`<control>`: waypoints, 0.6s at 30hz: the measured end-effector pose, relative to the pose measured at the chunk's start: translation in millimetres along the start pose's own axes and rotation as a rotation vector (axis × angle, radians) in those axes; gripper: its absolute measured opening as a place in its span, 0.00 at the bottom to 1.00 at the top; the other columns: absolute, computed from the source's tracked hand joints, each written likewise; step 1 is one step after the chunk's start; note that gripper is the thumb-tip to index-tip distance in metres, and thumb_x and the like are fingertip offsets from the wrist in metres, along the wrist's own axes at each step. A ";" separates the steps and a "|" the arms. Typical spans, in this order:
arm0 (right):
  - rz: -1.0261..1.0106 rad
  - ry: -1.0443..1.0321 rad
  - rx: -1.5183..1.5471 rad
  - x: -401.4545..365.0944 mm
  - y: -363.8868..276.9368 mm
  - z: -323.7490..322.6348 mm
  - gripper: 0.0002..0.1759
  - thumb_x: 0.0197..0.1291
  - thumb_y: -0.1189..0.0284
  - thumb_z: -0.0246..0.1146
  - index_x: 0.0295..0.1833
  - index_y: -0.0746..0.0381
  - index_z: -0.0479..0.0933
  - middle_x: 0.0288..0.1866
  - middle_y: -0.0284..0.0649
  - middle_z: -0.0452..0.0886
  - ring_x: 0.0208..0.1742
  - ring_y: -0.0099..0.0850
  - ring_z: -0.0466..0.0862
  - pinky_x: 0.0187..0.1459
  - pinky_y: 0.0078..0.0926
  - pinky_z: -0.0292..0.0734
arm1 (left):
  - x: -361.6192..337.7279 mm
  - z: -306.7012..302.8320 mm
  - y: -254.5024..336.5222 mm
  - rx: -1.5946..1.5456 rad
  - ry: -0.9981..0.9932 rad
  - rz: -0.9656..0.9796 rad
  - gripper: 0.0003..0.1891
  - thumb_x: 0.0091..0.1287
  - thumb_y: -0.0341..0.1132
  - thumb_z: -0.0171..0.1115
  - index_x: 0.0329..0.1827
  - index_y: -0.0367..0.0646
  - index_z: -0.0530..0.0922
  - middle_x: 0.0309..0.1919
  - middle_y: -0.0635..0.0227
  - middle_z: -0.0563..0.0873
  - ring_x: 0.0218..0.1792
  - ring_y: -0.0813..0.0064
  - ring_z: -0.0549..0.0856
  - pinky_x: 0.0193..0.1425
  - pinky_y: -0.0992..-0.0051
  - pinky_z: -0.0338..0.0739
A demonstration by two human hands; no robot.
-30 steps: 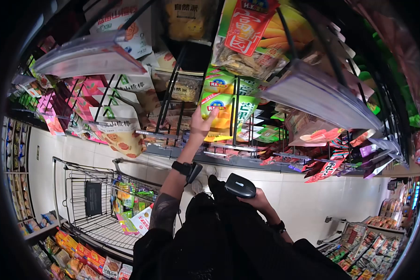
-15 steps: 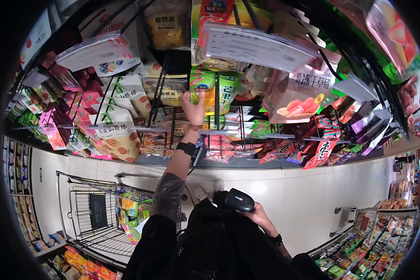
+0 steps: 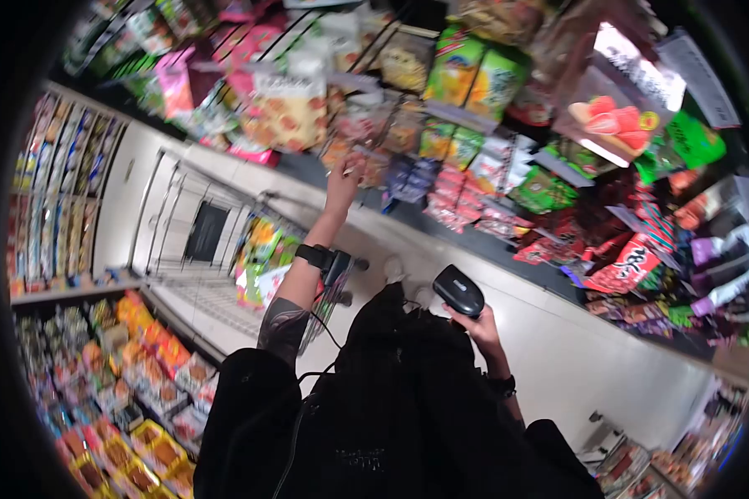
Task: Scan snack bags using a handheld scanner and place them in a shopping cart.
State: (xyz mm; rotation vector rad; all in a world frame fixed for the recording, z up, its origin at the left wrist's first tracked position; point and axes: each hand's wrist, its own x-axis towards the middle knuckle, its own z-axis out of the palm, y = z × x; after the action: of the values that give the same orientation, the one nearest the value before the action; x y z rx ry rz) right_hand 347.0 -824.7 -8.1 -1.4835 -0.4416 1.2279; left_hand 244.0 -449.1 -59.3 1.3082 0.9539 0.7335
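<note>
Two hands: our left hand (image 3: pixel 344 179), nearer, reaches up to the hanging packets (image 3: pixel 383 166), grip too blurred to tell; our right hand (image 3: pixel 480 328) clasps the scanner (image 3: pixel 458 292).

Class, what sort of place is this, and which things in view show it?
Most likely a supermarket snack aisle: rows of colourful snack bags are on display, a metal wire shopping trolley holds packaged goods, and the right hand holds a black handheld scanner.

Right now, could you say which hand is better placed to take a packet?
Left, likely: the left hand is up at the hanging packets; the right hand holds a scanner.
</note>
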 end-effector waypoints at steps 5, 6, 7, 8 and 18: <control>-0.043 -0.141 -0.125 9.8 42.2 2.8 0.10 0.59 0.74 0.68 0.46 0.65 0.80 0.35 0.34 0.85 0.30 0.17 0.79 0.33 0.18 0.74 | -78.4 -142.2 -56.0 -0.064 0.354 -0.055 0.20 0.68 0.38 0.62 0.60 0.42 0.70 0.44 0.69 0.82 0.40 0.77 0.85 0.37 0.81 0.75; 0.006 -0.164 -0.151 7.6 34.6 7.4 0.11 0.58 0.73 0.68 0.46 0.65 0.80 0.35 0.33 0.84 0.30 0.17 0.79 0.33 0.18 0.74 | -98.2 -166.9 -56.0 -0.058 0.457 -0.126 0.21 0.67 0.37 0.62 0.60 0.41 0.70 0.44 0.68 0.82 0.40 0.75 0.85 0.37 0.81 0.76; 0.053 -0.183 -0.181 5.6 28.1 10.8 0.11 0.58 0.73 0.69 0.45 0.65 0.80 0.34 0.32 0.84 0.31 0.17 0.78 0.34 0.18 0.73 | -121.8 -189.1 -58.2 -0.058 0.557 -0.197 0.21 0.67 0.36 0.63 0.60 0.41 0.70 0.44 0.67 0.81 0.39 0.74 0.85 0.36 0.82 0.76; 0.015 -0.200 -0.191 5.5 28.1 13.7 0.12 0.57 0.72 0.69 0.45 0.64 0.80 0.34 0.32 0.84 0.31 0.17 0.78 0.34 0.17 0.73 | -142.8 -213.3 -66.3 -0.133 0.612 -0.217 0.20 0.66 0.35 0.62 0.60 0.40 0.70 0.43 0.66 0.82 0.38 0.72 0.86 0.34 0.82 0.76; 0.061 -0.185 -0.107 10.9 33.1 54.2 0.10 0.58 0.75 0.68 0.45 0.64 0.81 0.32 0.29 0.81 0.30 0.14 0.76 0.32 0.16 0.70 | -252.2 -355.1 -208.0 -0.348 0.856 -0.479 0.05 0.63 0.28 0.58 0.40 0.42 0.73 0.35 0.67 0.79 0.36 0.69 0.85 0.30 0.82 0.76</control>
State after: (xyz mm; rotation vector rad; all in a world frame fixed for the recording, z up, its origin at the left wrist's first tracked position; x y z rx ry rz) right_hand 293.7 -799.8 -34.4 -1.4877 -0.5975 1.4155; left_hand -200.4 -539.6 -224.5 0.3904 1.6533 1.0353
